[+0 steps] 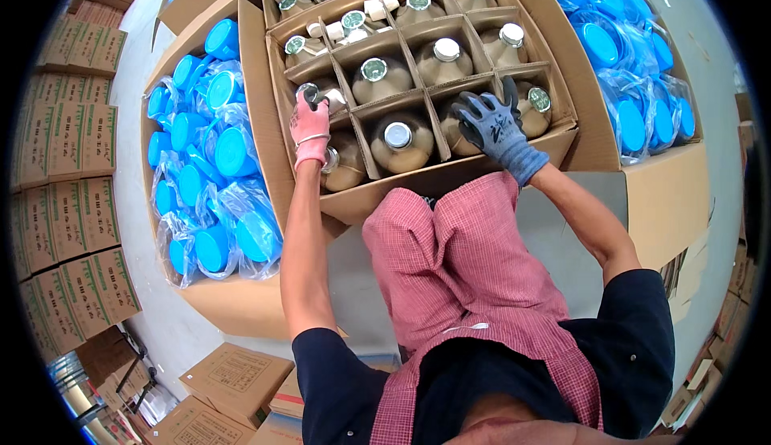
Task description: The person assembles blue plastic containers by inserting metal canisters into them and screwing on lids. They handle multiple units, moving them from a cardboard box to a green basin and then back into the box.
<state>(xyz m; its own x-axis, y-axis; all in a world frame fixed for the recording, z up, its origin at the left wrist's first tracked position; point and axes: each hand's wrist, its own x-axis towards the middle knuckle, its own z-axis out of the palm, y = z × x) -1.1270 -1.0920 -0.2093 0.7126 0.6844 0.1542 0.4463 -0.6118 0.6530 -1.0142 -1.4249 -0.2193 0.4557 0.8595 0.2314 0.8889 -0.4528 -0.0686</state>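
Observation:
A cardboard carton with dividers holds rows of round, clear bottles. Some have white caps; others show shiny greenish tops. My left hand, in a pink glove with dark fingertips, is closed at a bottle top in the left column. What lies between its fingers is too small to make out. My right hand, in a grey-blue glove with black fingers, lies over a front-row bottle with fingers spread, hiding its top. Between my hands stands a front-row bottle with a silvery-white cap.
An open carton of blue plastic lids or cups in clear bags stands left; similar blue pieces fill a carton on the right. Loose white caps lie among the farther bottles. Stacked cartons line the far left; closed boxes stand lower left.

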